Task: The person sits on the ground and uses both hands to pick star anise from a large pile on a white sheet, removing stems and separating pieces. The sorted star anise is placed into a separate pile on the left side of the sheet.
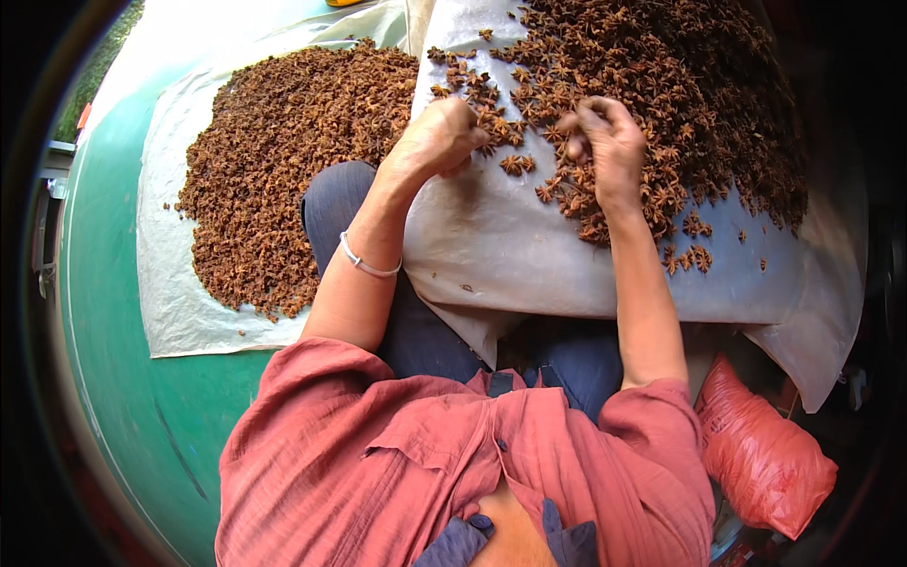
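A large heap of dried star anise (680, 92) lies on a pale plastic sheet (510, 255) over a raised surface before me. My left hand (448, 135), with curled fingers, is over the sheet beside a small scatter of pods (506, 131); whether anything is inside it cannot be seen. Above the near left edge of the heap is my right hand (611, 145), thumb and fingers bent towards each other and partly blurred; I cannot tell if they pinch a pod. A few loose star anise pods (517, 165) rest on the sheet between the hands.
To the left, a broad pile of smaller-looking brown pieces (283, 170) is spread on a whitish sheet (166, 283) over a green surface (113, 340). My knee (340, 191) is beside that pile. A full red plastic bag (765, 461) stands at the lower right, below the sheet's hanging corner.
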`<state>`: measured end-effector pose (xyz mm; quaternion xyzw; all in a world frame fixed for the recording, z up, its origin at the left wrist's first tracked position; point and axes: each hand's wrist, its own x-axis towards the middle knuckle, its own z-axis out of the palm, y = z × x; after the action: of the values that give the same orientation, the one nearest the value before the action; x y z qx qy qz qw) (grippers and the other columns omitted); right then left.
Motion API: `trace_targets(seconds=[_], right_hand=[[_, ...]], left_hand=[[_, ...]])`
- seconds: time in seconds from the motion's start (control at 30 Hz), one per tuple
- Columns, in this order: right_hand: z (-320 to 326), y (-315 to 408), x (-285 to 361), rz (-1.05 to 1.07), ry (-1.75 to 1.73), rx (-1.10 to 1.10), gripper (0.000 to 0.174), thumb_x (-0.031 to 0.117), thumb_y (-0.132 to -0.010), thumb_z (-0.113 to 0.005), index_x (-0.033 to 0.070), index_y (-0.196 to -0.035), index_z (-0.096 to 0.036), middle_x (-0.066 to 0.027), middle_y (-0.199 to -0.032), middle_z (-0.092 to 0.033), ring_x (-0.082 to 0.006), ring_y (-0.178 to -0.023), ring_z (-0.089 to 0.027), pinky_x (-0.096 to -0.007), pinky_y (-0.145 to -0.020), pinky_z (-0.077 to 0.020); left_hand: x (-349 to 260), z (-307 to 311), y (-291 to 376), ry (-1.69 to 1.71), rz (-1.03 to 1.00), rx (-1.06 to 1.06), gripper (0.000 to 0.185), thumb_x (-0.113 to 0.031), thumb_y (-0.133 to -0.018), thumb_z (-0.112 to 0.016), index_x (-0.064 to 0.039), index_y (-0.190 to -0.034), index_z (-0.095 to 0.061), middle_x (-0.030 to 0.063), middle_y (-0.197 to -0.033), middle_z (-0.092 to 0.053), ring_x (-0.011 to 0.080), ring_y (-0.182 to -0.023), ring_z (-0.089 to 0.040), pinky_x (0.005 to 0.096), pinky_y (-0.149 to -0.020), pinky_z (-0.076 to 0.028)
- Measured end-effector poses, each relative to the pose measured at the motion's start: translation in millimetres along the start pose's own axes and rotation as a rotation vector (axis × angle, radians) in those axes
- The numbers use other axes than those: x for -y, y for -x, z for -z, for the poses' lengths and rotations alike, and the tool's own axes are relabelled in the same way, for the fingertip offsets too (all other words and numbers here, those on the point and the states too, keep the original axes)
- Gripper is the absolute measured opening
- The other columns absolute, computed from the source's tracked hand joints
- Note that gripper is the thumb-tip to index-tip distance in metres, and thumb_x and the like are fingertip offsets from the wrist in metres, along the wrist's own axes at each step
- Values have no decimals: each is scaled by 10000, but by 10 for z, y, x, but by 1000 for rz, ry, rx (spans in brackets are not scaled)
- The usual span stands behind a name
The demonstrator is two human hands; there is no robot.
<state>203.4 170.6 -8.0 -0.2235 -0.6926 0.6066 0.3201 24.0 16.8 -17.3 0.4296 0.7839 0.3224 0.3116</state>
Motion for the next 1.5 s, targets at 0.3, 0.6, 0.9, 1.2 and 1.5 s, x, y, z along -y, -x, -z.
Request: trace_targets(seconds=[0.3, 0.6, 0.9, 1.2, 1.5], right_hand=[[218, 870, 249, 103, 859, 333, 305, 48, -803, -674, 3, -1104, -676, -149, -1125, -698, -258, -1065, -668, -352, -920, -526], [-91, 601, -58, 476, 933, 256, 193, 49, -790, -713, 88, -979, -723, -81, -1084, -677, -232, -980, -636, -359, -804, -566], [-169, -760, -497, 432, 1326, 167, 102, 71, -853, -682, 79, -946, -723, -82, -934, -697, -221, -891, -669, -340, -721, -586], [-189, -530, -371, 505, 1290, 269, 77, 90, -853, -620, 58, -860, -689, -105, -877, -658, -274, -844, -667, -393, -746, -564], [193, -224, 24, 128, 1017, 164, 143, 119, -855, -675, 99, -991, -715, -91, -961, -719, -252, -801, -708, -388, -727, -568]], left_hand=[[-298, -520, -505, -670, -398, -363, 225, -90, -866, -572, -154, -1011, -731, 46, -1129, -661, 247, -1164, -560, 543, -977, -398], [-118, -318, -172, -635, -337, -362, 112, -130, -827, -621, -105, -852, -727, 129, -926, -643, 295, -1022, -599, 453, -875, -410], [-73, -109, -292, -347, -216, -517, 156, -138, -888, -647, -109, -1014, -735, 90, -990, -722, 263, -952, -684, 400, -857, -503], [-42, -498, -671, -598, -411, -396, 200, -59, -870, -559, -115, -1002, -698, 62, -1093, -656, 253, -1115, -585, 655, -1020, -314], [-139, -125, -263, -699, -257, -486, 100, -71, -861, -604, -73, -880, -702, 111, -1035, -655, 284, -1049, -620, 597, -1073, -307]])
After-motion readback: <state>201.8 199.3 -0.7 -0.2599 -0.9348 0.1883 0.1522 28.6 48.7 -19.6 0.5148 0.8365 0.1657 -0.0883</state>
